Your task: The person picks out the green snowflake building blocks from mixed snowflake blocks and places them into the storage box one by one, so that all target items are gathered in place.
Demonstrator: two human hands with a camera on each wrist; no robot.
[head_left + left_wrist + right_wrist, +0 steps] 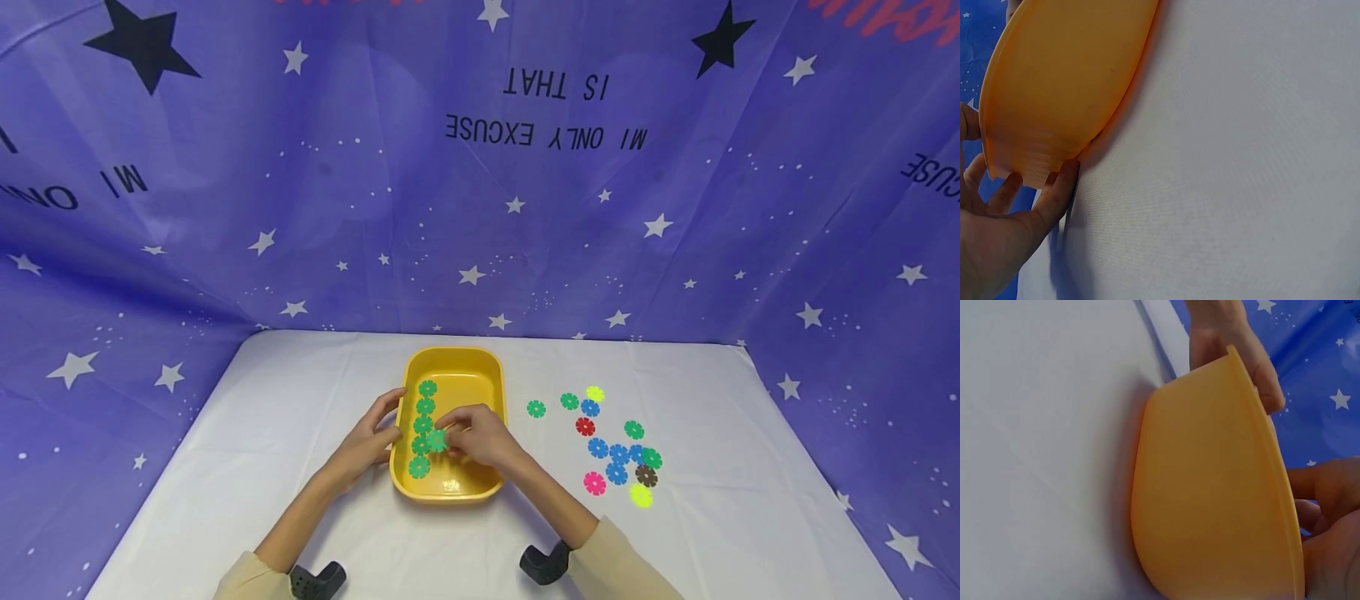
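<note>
In the head view my left hand (pixel 363 442) holds the left rim of a yellow plastic tray (pixel 491 367), its fingertips against the outer wall. My right hand (pixel 480 433) is inside the tray and pinches a green notched disc (pixel 437 441) between thumb and fingers. That disc overlaps a column of several green snowflake discs (pixel 425 406) lying along the tray's left side. From the left wrist, the fingers (pixel 1057 194) show spread along the tray's outer wall (pixel 1066 75). The right wrist view has the tray wall (pixel 1210 475) hiding the held disc.
Right of the tray lie loose discs on the white cloth (pixel 720 417): several green (pixel 536 408) and blue (pixel 618 454), two yellow (pixel 641 495), one red (pixel 585 427), one pink (pixel 595 483) and one brown (pixel 647 476). A purple star-printed curtain (pixel 420 233) stands behind the table.
</note>
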